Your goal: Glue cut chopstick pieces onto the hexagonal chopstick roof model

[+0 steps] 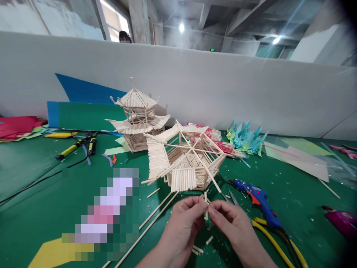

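Observation:
My left hand and my right hand meet at the front centre, fingertips pinched on a short wooden stick held roughly upright between them. Just beyond them stands a partly roofed pavilion model of pale sticks, with bare beams crossing over its top. Short cut stick pieces lie under my hands. Two long wooden sticks run along the table to the left of my left hand. Past my right fingers are the blades of a cutting tool with yellow handles, partly hidden by the hand.
A blue glue gun lies on the right, near a purple tool. Behind are a two-tiered pagoda model, red-wrapped stick bundles and folded blue paper. Yellow-handled pliers rest at left. A white partition borders the green table.

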The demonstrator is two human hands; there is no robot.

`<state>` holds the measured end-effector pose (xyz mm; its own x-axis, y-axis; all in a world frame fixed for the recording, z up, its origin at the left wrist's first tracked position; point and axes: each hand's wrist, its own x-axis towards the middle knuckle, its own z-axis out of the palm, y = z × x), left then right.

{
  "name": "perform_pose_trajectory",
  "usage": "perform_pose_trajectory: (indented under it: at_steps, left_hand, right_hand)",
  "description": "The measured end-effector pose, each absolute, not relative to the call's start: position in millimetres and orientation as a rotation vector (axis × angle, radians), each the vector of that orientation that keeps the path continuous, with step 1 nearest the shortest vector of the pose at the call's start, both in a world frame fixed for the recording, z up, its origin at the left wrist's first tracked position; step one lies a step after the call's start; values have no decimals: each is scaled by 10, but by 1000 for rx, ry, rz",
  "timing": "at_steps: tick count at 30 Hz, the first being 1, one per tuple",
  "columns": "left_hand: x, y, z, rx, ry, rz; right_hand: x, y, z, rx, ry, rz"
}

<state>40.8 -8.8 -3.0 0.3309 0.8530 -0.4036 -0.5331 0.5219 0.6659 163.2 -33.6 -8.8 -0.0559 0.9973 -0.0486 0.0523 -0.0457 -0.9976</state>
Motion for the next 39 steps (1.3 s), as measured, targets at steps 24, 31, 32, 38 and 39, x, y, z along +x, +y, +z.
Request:
perform_pose_trajectory:
  at_steps: [24, 31, 32, 38, 39]
  left_hand:
    - [289, 92, -206, 595, 827, 1111]
    - [247, 115, -87, 631, 828, 1136]
    - [243, 114, -79, 644, 819, 1148]
    - [238, 127, -92, 643, 840, 1143]
    - [240, 132, -95, 642, 843, 1139]
  right_hand:
    - [1577, 142, 8, -1166, -1229, 1352]
    - [1581, 150, -58, -1177, -1348, 1352]
    - [1583, 154, -73, -1173, -1336, 1376]
    - [1564, 174, -128, -1137, -1207, 1459]
    - [1556, 173, -130, -1123, -1180, 1474]
